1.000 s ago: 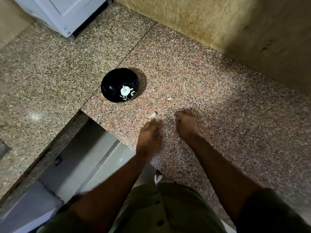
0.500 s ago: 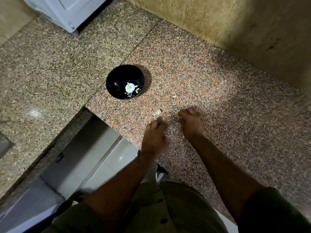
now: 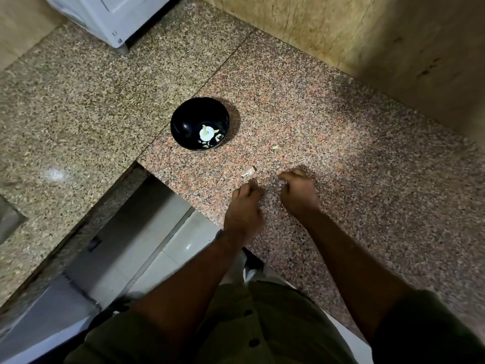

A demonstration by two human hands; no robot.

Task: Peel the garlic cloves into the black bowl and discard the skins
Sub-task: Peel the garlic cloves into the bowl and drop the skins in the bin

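My two hands hover low over the granite worktop near its front edge, the left hand and the right hand close together with fingers curled inward; whether either pinches a clove or a scrap of skin I cannot tell, for the fingertips hide it. The black bowl sits well apart, back toward the seam where two slabs meet, with pale peeled garlic at its bottom. A loose skin lies just beyond my left fingers, and a smaller scrap sits between my hands and the bowl. The risk, as I judge it: these bits are light and close in colour to the speckled stone, so a sweep could miss them, or flick them off the front edge by my left wrist onto the floor below.
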